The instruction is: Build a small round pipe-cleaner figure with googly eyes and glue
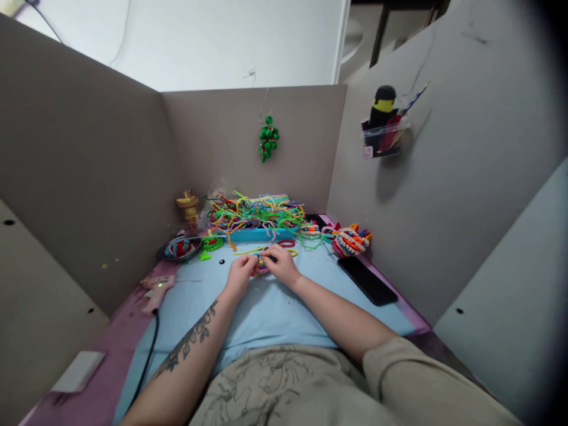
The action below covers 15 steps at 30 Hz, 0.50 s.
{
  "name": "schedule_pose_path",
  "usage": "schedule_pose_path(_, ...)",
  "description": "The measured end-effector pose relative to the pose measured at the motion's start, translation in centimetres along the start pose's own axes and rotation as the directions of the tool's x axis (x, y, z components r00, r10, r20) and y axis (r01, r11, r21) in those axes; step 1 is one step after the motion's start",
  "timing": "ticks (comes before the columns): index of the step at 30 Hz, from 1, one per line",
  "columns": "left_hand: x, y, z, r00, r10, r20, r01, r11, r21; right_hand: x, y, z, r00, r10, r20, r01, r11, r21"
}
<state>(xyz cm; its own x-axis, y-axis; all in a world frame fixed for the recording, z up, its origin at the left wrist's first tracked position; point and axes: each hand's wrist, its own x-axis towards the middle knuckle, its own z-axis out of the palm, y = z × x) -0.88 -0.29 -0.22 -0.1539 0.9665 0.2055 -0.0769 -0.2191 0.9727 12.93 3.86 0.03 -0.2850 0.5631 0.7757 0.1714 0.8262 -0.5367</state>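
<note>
Left hand (240,274) and right hand (281,265) pinch a small multicoloured pipe-cleaner piece (261,268) between them, over the blue-covered surface (284,316)

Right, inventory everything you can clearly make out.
Piece: one, multicoloured, centre
Tray: one, blue, far side
Strands: many, multicoloured, in tray
Loop: one, red, beyond piece
Panels: three, grey, left, back, right
Ornament: one, green, back panel
Holder: one, clear, right panel
Phone: one, black, right
Striped figure: one, multicoloured, beyond phone
Glue gun: one, pink, left
Bowl: one, dark, far left
Figure: one, green, beside bowl
Container: one, yellowish, behind bowl
Block: one, white, near left
Cloth: one, blue, beneath piece
Left hand: one, holding piece
Right hand: one, at piece
</note>
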Motion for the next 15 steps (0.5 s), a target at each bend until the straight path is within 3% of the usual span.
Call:
schedule_pose_path(6,0.0,0.0,-0.2,0.992,0.116,-0.043,-0.111,0.987,0.114,-0.1,-0.4,0.3,1.000,-0.003,-0.028,0.004,1.000,0.020)
schedule_pose_path(15,0.0,-0.3,-0.2,0.983,0.133,-0.126,-0.121,0.988,0.095,-0.2,-0.3,1.1,0.998,0.062,0.026,-0.065,0.990,0.123)
